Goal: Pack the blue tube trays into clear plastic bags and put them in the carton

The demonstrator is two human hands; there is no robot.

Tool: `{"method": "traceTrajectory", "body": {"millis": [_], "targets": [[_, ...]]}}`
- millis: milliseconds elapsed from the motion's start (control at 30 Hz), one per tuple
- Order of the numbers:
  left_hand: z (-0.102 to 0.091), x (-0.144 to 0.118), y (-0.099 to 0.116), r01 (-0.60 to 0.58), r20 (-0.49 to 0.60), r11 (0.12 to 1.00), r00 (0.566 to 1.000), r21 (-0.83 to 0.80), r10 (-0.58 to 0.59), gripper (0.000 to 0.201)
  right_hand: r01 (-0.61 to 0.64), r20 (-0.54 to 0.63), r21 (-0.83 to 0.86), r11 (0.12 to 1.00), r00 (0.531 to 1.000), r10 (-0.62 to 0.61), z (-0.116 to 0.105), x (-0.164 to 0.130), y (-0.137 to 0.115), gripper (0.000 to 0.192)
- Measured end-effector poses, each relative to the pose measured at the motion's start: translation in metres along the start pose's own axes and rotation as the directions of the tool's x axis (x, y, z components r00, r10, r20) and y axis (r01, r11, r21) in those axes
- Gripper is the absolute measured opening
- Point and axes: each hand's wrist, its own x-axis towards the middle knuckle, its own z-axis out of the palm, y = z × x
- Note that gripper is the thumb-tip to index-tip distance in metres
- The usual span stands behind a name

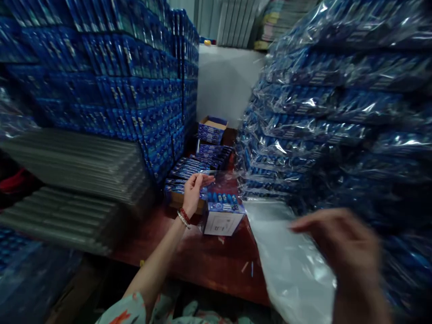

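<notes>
**Left hand on the bag mouth, right hand out to the side**

The left hand point(194, 191) is stretched well forward over the red-brown table point(202, 261), its fingers pinched together on the top edge of a clear plastic bag point(224, 186) that rises around a small box point(222, 218). The box stands on the table just to the right of that hand and a little nearer the person, its pale face turned this way and a row of blue items showing at its top. The bag's open edge runs roughly left to right, away from the pinching fingers.

The right hand point(340, 252) is much closer to the camera and off to the right, blurred, fingers spread and pointing left; it seems to hold nothing, though the blur leaves that unsure. It hovers above a stack of flat clear bags point(290, 265) lying at the table's right edge. The box lies ahead and to the left of it, so the left hand is clearly the nearer one.

Behind the box, more blue packs point(189, 168) lie in rows. A wall of stacked blue cartons point(111, 72) stands to the left and heaps of wrapped blue bundles point(320, 103) to the right.
</notes>
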Motion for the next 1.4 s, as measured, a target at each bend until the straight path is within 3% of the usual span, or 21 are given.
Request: {"method": "traceTrajectory", "body": {"millis": [33, 100, 133, 200, 267, 367, 467, 533, 600, 667, 700, 767, 800, 833, 933, 1033, 1100, 1200, 1300, 1400], "targets": [[0.001, 0.000, 0.000, -0.003, -0.003, 1.000, 1.000, 0.003, 0.003, 0.030, 0.096, 0.271, -0.038, 0.995, 0.959, -0.082, 0.031, -0.021, -0.004, 0.020], [0.002, 0.000, 0.001, -0.012, -0.003, 1.000, 1.000, 0.014, 0.012, 0.029, 0.359, 0.481, -0.188, 0.914, 0.845, -0.233, 0.092, -0.047, 0.000, 0.036], [0.002, -0.001, 0.002, -0.016, 0.005, 1.000, 1.000, 0.025, 0.016, 0.028, 0.440, 0.544, -0.275, 0.855, 0.805, -0.239, 0.118, -0.052, 0.006, 0.048], [0.000, -0.006, 0.004, -0.034, 0.042, 0.996, 0.999, 0.077, 0.031, 0.027, 0.468, 0.537, -0.415, 0.780, 0.818, -0.205, 0.155, -0.050, 0.020, 0.059], [-0.003, -0.017, 0.006, -0.066, 0.118, 0.974, 0.992, 0.215, 0.042, 0.026, 0.407, 0.487, -0.495, 0.768, 0.862, -0.143, 0.173, -0.041, 0.032, 0.062], [-0.011, -0.044, 0.004, -0.139, 0.271, 0.871, 0.962, 0.471, 0.006, 0.028, 0.328, 0.456, -0.515, 0.792, 0.887, -0.071, 0.177, -0.032, 0.037, 0.064], [-0.023, -0.072, -0.008, -0.191, 0.385, 0.804, 0.921, 0.563, -0.050, 0.030, 0.315, 0.447, -0.453, 0.834, 0.890, -0.093, 0.170, -0.036, 0.039, 0.063], [-0.033, -0.083, -0.016, -0.250, 0.437, 0.774, 0.899, 0.581, -0.037, 0.030, 0.308, 0.415, -0.319, 0.896, 0.896, -0.160, 0.163, -0.045, 0.046, 0.057], [-0.042, -0.087, -0.023, -0.330, 0.488, 0.729, 0.873, 0.599, -0.006, 0.029, 0.215, 0.285, -0.089, 0.973, 0.941, -0.182, 0.155, -0.055, 0.054, 0.046], [-0.048, -0.085, -0.026, -0.393, 0.544, 0.690, 0.839, 0.608, -0.001, 0.029, 0.002, 0.017, 0.204, 0.979, 1.000, -0.006, 0.147, -0.060, 0.061, 0.037], [-0.049, -0.083, -0.025, -0.418, 0.573, 0.676, 0.820, 0.607, -0.007, 0.029, -0.110, -0.111, 0.348, 0.931, 0.981, 0.157, 0.144, -0.059, 0.063, 0.033], [-0.049, -0.080, -0.022, -0.467, 0.631, 0.656, 0.775, 0.593, -0.019, 0.029, -0.287, -0.223, 0.533, 0.796, 0.860, 0.460, 0.138, -0.047, 0.062, 0.034], [-0.049, -0.079, -0.020, -0.492, 0.657, 0.644, 0.753, 0.586, -0.022, 0.029, -0.359, -0.208, 0.553, 0.752, 0.815, 0.542, 0.135, -0.038, 0.060, 0.036], [-0.048, -0.078, -0.017, -0.519, 0.682, 0.630, 0.731, 0.578, -0.024, 0.029, -0.424, -0.157, 0.524, 0.739, 0.804, 0.573, 0.133, -0.028, 0.058, 0.036], [-0.050, -0.077, -0.010, -0.587, 0.746, 0.589, 0.665, 0.554, -0.038, 0.025, -0.476, -0.026, 0.298, 0.827, 0.862, 0.506, 0.127, -0.008, 0.053, 0.037], [-0.062, -0.077, -0.008, -0.633, 0.778, 0.557, 0.627, 0.538, -0.039, 0.023, -0.407, -0.056, 0.144, 0.902, 0.907, 0.418, 0.129, -0.023, 0.059, 0.040], [-0.073, -0.076, -0.010, -0.634, 0.769, 0.542, 0.638, 0.552, -0.037, 0.024, -0.415, -0.083, 0.111, 0.903, 0.902, 0.425, 0.136, -0.046, 0.070, 0.039], [-0.081, -0.075, -0.017, -0.582, 0.726, 0.573, 0.687, 0.578, -0.034, 0.025, -0.479, -0.129, 0.128, 0.869, 0.860, 0.493, 0.153, -0.074, 0.089, 0.043], [-0.080, -0.077, -0.025, -0.467, 0.632, 0.671, 0.775, 0.577, -0.005, 0.023, -0.488, -0.138, 0.149, 0.860, 0.851, 0.507, 0.166, -0.078, 0.102, 0.047], [-0.075, -0.082, -0.035, -0.324, 0.464, 0.800, 0.883, 0.505, 0.065, 0.026, -0.399, -0.137, 0.100, 0.912, 0.902, 0.410, 0.169, -0.069, 0.107, 0.042]]}}
